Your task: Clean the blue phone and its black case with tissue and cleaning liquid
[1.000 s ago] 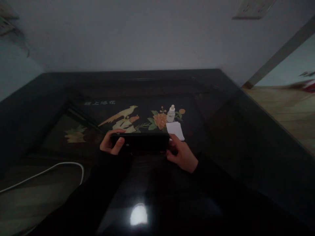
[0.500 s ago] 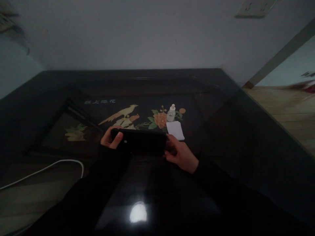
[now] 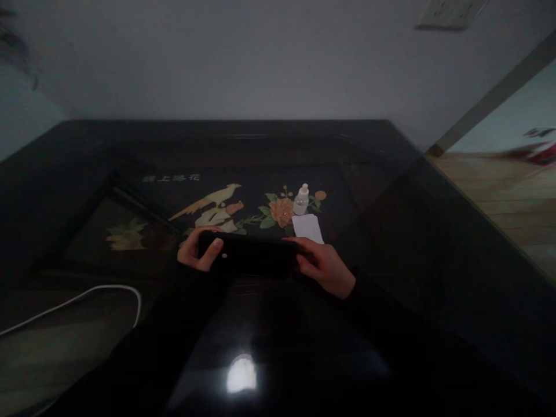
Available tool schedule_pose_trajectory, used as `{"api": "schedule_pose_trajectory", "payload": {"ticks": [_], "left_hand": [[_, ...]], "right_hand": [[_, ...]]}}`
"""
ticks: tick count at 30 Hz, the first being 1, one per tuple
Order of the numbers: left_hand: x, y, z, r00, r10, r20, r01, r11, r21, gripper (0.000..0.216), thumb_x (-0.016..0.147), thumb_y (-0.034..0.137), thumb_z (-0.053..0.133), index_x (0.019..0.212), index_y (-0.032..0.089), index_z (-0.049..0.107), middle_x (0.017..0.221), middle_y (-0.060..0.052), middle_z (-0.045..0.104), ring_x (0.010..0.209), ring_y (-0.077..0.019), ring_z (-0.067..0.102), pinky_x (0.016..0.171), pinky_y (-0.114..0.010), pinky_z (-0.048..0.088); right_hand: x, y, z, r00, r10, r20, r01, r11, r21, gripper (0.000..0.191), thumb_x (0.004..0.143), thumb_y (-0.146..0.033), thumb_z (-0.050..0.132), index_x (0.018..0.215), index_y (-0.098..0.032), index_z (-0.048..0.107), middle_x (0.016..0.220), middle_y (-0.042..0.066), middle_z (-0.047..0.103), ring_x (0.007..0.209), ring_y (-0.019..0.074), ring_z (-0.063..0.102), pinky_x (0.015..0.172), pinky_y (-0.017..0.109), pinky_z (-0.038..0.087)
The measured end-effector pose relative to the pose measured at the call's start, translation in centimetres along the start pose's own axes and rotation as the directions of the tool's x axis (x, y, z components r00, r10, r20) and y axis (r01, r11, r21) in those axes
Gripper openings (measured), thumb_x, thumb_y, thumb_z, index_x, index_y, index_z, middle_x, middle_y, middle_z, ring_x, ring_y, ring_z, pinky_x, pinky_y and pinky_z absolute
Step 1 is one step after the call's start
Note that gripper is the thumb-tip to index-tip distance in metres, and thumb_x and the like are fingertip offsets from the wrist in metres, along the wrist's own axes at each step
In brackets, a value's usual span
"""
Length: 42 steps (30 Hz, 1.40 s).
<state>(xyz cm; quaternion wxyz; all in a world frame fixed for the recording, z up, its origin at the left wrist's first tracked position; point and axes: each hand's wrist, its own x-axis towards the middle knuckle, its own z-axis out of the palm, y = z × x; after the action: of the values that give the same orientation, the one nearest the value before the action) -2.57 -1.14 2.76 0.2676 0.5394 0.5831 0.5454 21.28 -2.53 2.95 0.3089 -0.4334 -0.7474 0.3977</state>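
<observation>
Nearest me, a bright patch of reflected light [image 3: 242,375] sits on the glossy black table [image 3: 382,185]. Off toward the left, a white cable [image 3: 108,286] bends round; I can't tell what it rests on.

Next come the two hands, with a dark slab [image 3: 256,256], probably a phone, lengthwise between them, well in from the table's far edge. The left hand [image 3: 195,253] is clamped on one end, thumb over the near face, fingers behind. The right hand [image 3: 329,267] has the other end, forefinger along the top rim, thumb bent in at the corner. Whether its lower edge touches the table, I can't say.

I'd expect it to be stiff, fairly light, slick on its faces and liable to crack if dropped; the short ends and rims look the safest hold.

Just beyond the right hand lies white paper [image 3: 309,227], with a small bottle [image 3: 300,205] upright behind it. Past the table's far edge stands the pale wall [image 3: 243,63].
</observation>
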Motion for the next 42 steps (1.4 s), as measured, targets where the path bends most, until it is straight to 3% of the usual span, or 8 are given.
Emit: {"api": "schedule_pose_trajectory", "payload": {"ticks": [7,12,21,27,38,42], "left_hand": [[-0.2,0.6,-0.1,1.000,0.021,0.006,-0.021,1.000,0.011,0.023,0.068,0.040,0.056,0.077,0.019,0.055,0.070,0.001,0.057,0.060,-0.0106,0.050,0.057,-0.023,0.038],[-0.4,0.7,-0.1,0.995,0.101,0.007,-0.101,0.994,0.039,0.021,0.069,0.037,0.055,0.077,0.018,0.057,0.067,0.002,0.055,0.056,-0.0091,0.046,0.053,-0.022,0.035],[-0.3,0.4,-0.5,0.985,0.171,0.001,-0.169,0.973,0.156,0.023,0.070,0.037,0.056,0.082,0.018,0.061,0.075,0.001,0.061,0.060,-0.0100,0.050,0.056,-0.024,0.036],[-0.4,0.9,-0.4,1.000,0.017,-0.012,-0.016,0.998,0.068,0.022,0.066,0.035,0.058,0.078,0.016,0.062,0.066,0.003,0.058,0.057,-0.0078,0.047,0.052,-0.020,0.034],[-0.1,1.1,-0.6,0.989,-0.135,0.059,0.142,0.981,-0.133,0.023,0.061,0.034,0.063,0.070,0.014,0.061,0.055,0.004,0.054,0.050,-0.0069,0.047,0.048,-0.019,0.034],[0.0,0.9,-0.6,0.982,-0.165,0.086,0.178,0.968,-0.179,0.024,0.062,0.035,0.062,0.073,0.014,0.061,0.054,0.004,0.055,0.049,-0.0068,0.046,0.047,-0.018,0.033]], "right_hand": [[0.1,-0.3,-0.2,1.000,0.021,0.004,-0.021,1.000,-0.002,0.037,0.078,-0.016,0.043,0.114,-0.017,0.053,0.081,0.001,0.065,0.063,0.0109,0.059,0.058,0.020,0.044],[0.2,-0.4,-0.6,0.998,0.051,0.036,-0.050,0.999,-0.019,0.031,0.077,-0.017,0.044,0.105,-0.017,0.056,0.074,0.000,0.063,0.060,0.0110,0.058,0.055,0.020,0.043],[0.3,-1.6,-0.5,0.998,0.053,0.014,-0.052,0.995,-0.087,0.034,0.074,-0.011,0.044,0.106,-0.015,0.055,0.067,-0.002,0.057,0.051,0.0087,0.049,0.054,0.020,0.037],[0.2,-1.9,-0.2,0.997,0.083,0.008,-0.082,0.993,-0.089,0.034,0.072,-0.010,0.044,0.104,-0.014,0.056,0.060,-0.004,0.050,0.048,0.0078,0.042,0.049,0.019,0.032],[-0.2,-2.1,-0.1,0.988,0.148,0.045,-0.151,0.987,0.063,0.035,0.072,-0.012,0.045,0.105,-0.016,0.056,0.079,0.002,0.062,0.066,0.0125,0.056,0.059,0.023,0.042],[-0.1,-2.2,-0.7,0.979,0.152,0.134,-0.181,0.953,0.244,0.031,0.077,-0.017,0.046,0.107,-0.017,0.055,0.080,0.001,0.062,0.065,0.0119,0.059,0.060,0.026,0.048]]}}
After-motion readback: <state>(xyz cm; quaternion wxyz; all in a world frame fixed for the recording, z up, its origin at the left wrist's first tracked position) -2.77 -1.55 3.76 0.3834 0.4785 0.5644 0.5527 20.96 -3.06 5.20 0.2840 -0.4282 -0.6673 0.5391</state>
